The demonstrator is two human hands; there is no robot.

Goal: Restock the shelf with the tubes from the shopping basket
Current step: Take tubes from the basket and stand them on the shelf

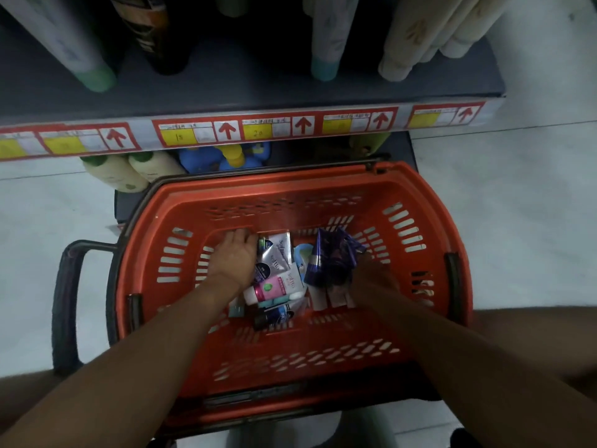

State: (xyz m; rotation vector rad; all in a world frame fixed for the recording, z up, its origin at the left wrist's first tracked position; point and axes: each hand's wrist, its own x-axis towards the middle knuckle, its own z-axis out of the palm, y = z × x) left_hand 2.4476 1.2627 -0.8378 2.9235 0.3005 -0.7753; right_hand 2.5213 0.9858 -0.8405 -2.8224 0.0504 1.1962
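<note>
Both my hands are inside the orange shopping basket (420, 202), which sits on the floor below the shelf (252, 98) at 12 o'clock. My left hand (234, 257) lies flat, fingers straight, holding nothing; the loose tubes (277, 273) touch it at its 3 o'clock side. My right hand (371, 273) grips a bundle of purple tubes (329, 260), which projects from the hand toward 10 o'clock; its fingers are hidden.

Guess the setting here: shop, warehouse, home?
Most likely a retail shop aisle, toiletries section. The shelf edge carries yellow price labels with red arrows, bottles stand in rows above it, and an orange shopping basket of tubes sits on the floor.
</note>
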